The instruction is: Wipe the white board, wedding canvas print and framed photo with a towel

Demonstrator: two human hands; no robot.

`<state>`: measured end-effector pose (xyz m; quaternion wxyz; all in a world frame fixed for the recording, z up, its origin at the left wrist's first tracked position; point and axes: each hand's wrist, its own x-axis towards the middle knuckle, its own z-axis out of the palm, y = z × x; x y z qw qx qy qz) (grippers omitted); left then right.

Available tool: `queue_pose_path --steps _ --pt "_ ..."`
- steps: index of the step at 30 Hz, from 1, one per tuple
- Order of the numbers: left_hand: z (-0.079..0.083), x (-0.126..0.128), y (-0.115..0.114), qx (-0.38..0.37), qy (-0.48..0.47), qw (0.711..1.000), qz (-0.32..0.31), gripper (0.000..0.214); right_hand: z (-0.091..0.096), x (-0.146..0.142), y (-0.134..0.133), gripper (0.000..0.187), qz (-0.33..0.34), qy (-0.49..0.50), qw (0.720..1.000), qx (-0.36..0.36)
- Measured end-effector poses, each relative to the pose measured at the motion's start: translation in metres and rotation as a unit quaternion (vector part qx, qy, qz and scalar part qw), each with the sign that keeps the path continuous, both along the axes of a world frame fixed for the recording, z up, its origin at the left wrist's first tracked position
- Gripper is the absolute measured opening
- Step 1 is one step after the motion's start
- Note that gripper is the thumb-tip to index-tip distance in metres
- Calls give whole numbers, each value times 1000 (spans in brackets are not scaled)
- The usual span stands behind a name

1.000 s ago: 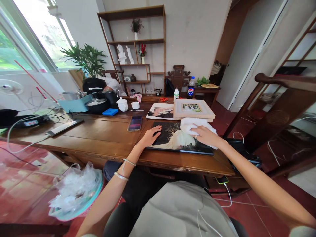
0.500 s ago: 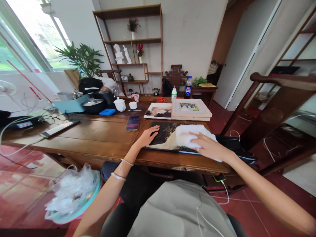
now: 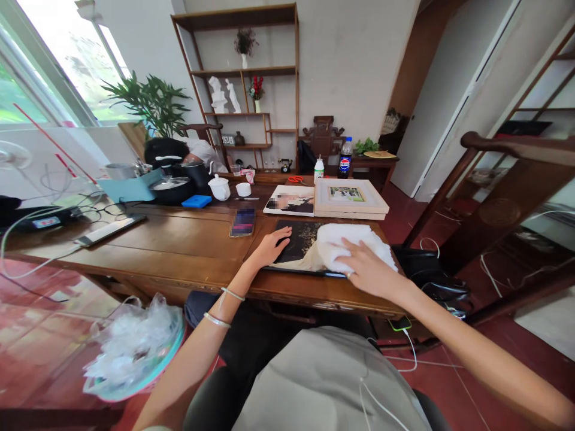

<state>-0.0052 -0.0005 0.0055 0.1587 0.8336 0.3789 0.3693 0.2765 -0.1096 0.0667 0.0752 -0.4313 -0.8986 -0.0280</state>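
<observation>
A dark photo panel (image 3: 300, 240) lies flat near the front edge of the wooden table (image 3: 179, 245). My left hand (image 3: 272, 246) rests flat on its left edge, fingers stretched out. A white cloth (image 3: 359, 242) lies over the panel's right half, and my right hand (image 3: 366, 272) presses down on it with fingers spread. Behind the panel lie a second photo print (image 3: 291, 200) and a light wooden picture frame (image 3: 349, 197).
A phone (image 3: 243, 221) lies left of the panel. Further back stand a teapot (image 3: 221, 188), a cup, a blue box, pots, a white bottle and a cola bottle (image 3: 345, 158). Cables trail at the left. A basket with plastic bags (image 3: 135, 347) sits on the floor.
My right hand has slid the white cloth from the panel's far right corner toward me and leftward across its surface. My left hand has stayed on the panel's left edge.
</observation>
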Motion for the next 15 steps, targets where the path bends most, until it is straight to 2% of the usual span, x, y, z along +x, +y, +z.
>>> queue_pose_path --steps 3,6,8,13,15 --pt "1 0 -1 2 6 1000 2 34 2 -12 -36 47 66 -2 998 -21" --pt "1 -1 0 3 2 1000 -4 34 6 -15 -35 46 87 1 996 -34" --pt "0 -1 1 1 -4 1000 -10 35 8 -11 -12 45 65 5 997 -34" --pt "-1 -2 1 -2 -12 1000 -17 35 8 11 69 39 -16 -2 1000 -7" --pt "-1 -1 1 -2 -13 1000 -15 35 4 18 87 38 -52 0 999 12"
